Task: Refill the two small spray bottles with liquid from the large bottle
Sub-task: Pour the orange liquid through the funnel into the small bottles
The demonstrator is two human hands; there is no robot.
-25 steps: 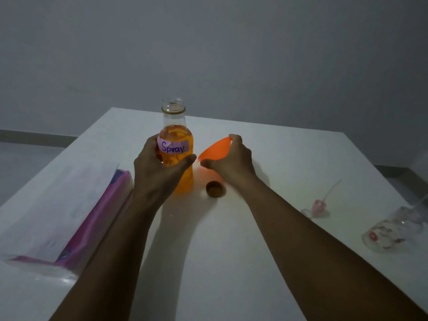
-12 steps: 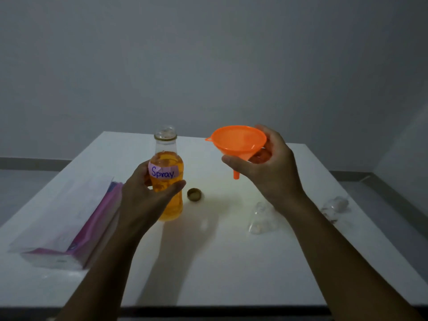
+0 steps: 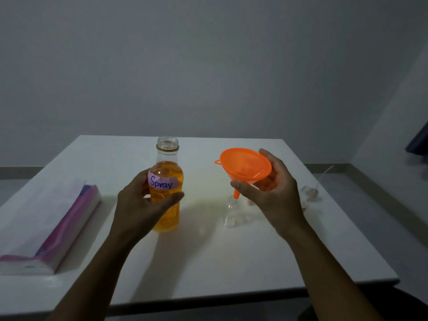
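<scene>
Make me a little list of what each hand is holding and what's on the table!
left hand: holds big bottle, open, orange liquid, label "Spray"
right hand: holds orange funnel, tilted, spout at small bottle's mouth
small bottle: clear, upright on table
pink pack: table's left side
spray top: far right, blurry

We count the things on and over the white table [image 3: 208, 262].

We see one large bottle [image 3: 167, 181] of orange liquid with one label reading "Spray", and one orange funnel [image 3: 245, 166]. We count one small clear spray bottle [image 3: 232, 214] standing under the funnel's spout, and one more small clear item with a thin tube [image 3: 311, 192] near the right edge; whether that is the second bottle we cannot tell. One pink-and-white pack [image 3: 53, 228] lies at the left. Two hands are in view: left hand [image 3: 139, 209], right hand [image 3: 273, 193].
</scene>
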